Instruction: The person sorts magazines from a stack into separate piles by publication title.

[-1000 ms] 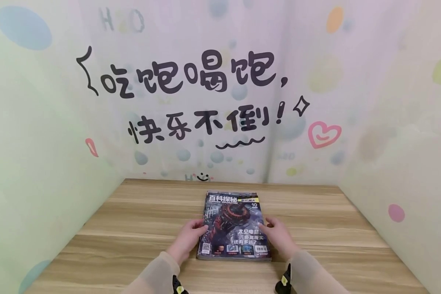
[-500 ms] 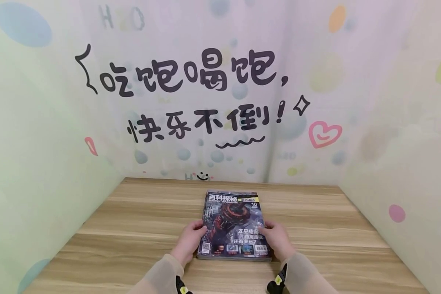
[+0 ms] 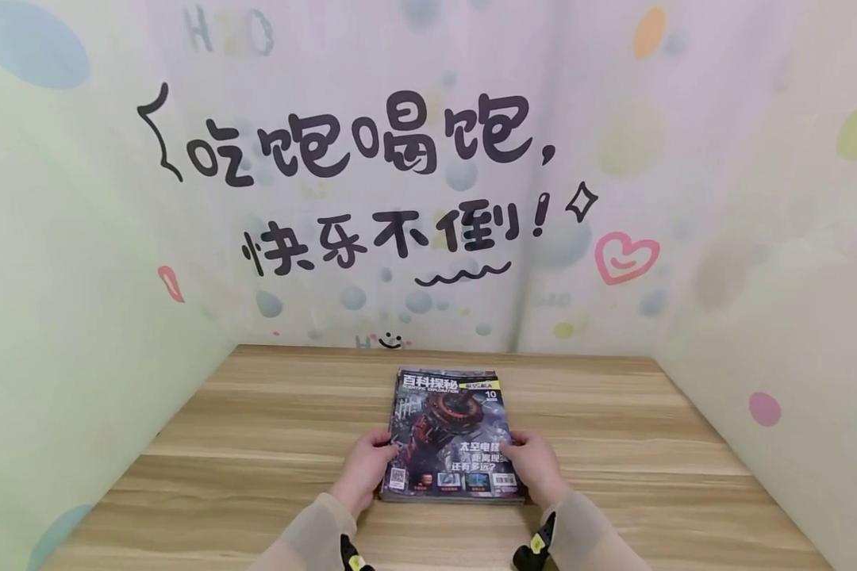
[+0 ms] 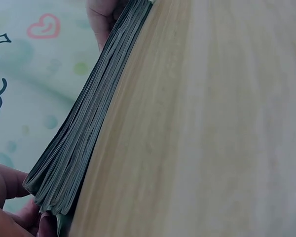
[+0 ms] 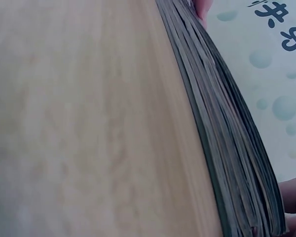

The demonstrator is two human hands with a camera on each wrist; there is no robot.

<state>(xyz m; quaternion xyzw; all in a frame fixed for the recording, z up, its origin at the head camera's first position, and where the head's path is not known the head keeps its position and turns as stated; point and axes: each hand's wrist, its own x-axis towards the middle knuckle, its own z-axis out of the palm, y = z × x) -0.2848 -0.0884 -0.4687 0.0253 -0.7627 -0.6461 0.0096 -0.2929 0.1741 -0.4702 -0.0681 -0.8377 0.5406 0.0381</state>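
A thick stack of magazines (image 3: 446,428) lies flat before me, its top cover dark with a red ring-shaped machine. My left hand (image 3: 363,473) grips the stack's left side, thumb on the cover's edge. Opposite it, my right hand (image 3: 539,469) holds the right side, its thumb also over the cover. The near edge of the magazines (image 4: 96,103) shows many layered pages in the left wrist view, with left fingers (image 4: 10,182) at the lower corner. In the right wrist view, right fingers (image 5: 292,197) meet the other corner. Fingers under the stack are mostly hidden.
The wood-grain table (image 3: 257,452) extends on both sides of the stack. A patterned back wall (image 3: 578,317) with dark lettering stands behind it, and pale side walls enclose left and right. Black wrist straps (image 3: 539,543) show at the sleeves.
My right hand has drawn inward and closed against the stack's right side; the left hand has shifted only slightly. The magazines stay in place on the table while the head view drifts a little.
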